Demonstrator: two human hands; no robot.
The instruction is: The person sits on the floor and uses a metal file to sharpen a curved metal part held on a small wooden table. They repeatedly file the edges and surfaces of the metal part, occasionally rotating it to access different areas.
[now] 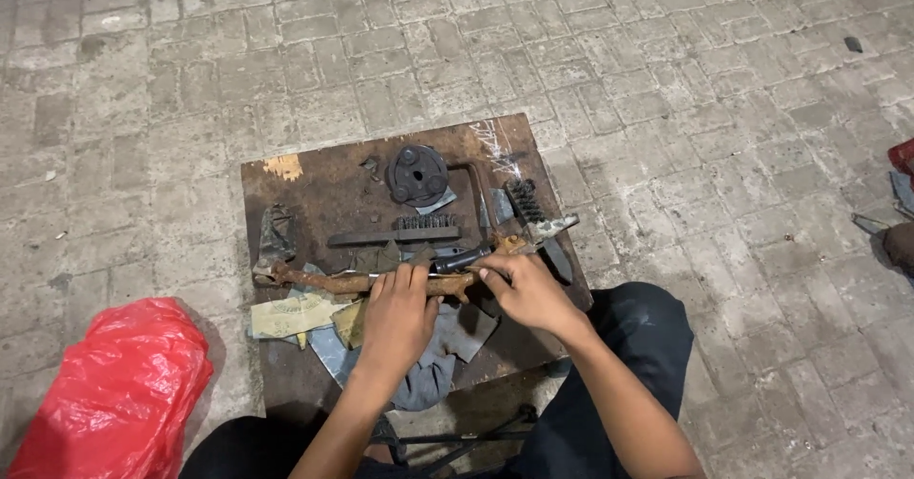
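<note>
While we sit over the low rust-brown wooden bench (314,179), both hands are down on the long rusty metal bar (328,279) lying crosswise along its near half. Left hand (400,312) is clamped over the bar's middle, pinning it flat. Right hand (528,293) sits just beside it, fingers pinched on what looks like a thin metal rod (409,274) laid along the bar; its tip is hidden, so we can't tell exactly what it grips. Hands near each other, not touching.

Our read: we're mid-way in working on that bar, one hand steadying, the other doing the fine work. The next move would need the bar held firmly and the right hand kept precise.

Further back on the bench: round black metal disc with holes (417,174), flat dark toothed strip (395,234), dark wire-bristle brush (533,214). Worn yellowish paper scraps (290,315) lie under the bar's left end; any markings are too small to make out. Crumpled red plastic bag (114,389) sits on the grey paving bricks (666,79), left of the bench.
</note>
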